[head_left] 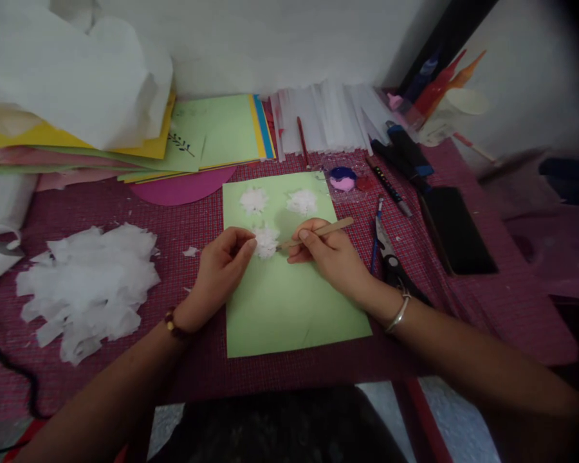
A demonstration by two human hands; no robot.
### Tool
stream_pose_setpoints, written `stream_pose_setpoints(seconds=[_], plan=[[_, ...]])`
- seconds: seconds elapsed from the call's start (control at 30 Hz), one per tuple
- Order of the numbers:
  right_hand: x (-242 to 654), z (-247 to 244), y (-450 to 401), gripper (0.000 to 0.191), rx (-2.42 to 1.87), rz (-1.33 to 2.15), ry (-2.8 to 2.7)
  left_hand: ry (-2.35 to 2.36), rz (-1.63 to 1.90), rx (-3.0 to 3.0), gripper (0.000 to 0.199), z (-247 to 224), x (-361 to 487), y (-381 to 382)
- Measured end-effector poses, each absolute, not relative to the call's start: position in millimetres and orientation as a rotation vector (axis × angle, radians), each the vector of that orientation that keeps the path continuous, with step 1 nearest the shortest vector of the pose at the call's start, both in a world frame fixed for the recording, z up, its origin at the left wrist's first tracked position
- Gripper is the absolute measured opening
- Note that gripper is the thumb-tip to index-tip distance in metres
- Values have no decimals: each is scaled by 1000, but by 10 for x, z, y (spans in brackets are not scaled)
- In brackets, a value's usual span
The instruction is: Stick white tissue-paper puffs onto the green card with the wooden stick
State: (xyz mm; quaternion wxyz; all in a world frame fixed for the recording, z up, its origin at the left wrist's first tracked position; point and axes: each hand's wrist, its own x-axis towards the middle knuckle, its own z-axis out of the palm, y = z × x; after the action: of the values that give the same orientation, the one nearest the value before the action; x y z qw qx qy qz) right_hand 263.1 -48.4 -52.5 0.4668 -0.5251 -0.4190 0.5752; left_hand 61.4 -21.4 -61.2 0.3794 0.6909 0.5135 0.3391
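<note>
A pale green sheet of paper [289, 302] lies on the table with three fluffy white paper tufts on it. One tuft [253, 200] is at the sheet's upper left and another tuft [302, 202] at its upper right. Below them sits the third tuft [266, 244], between my hands. My right hand [325, 254] grips a flat wooden craft stick [335, 227], whose tip reaches this tuft's right side. At its left edge, the thumb and fingers of my left hand [226, 260] are pinched together. Whatever they may hold is too small to make out.
Left of the sheet is a heap of white tissue pieces [96, 283]. Coloured papers [217, 128] and white strips [323, 119] lie at the back. Scissors [390, 257], a pen [388, 186], a dark phone-like slab [456, 231] and a paint palette [343, 180] are on the right.
</note>
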Motion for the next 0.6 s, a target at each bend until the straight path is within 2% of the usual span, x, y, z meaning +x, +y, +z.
stream_pose_setpoints(seconds=[0.4, 0.6], plan=[[2672, -477, -457, 15, -1301, 1444, -808, 1318, 872, 1635, 12, -586, 613, -222], [2755, -471, -413, 16, -1242, 1479, -732, 1271, 1085, 1064, 11, -501, 546, -146]])
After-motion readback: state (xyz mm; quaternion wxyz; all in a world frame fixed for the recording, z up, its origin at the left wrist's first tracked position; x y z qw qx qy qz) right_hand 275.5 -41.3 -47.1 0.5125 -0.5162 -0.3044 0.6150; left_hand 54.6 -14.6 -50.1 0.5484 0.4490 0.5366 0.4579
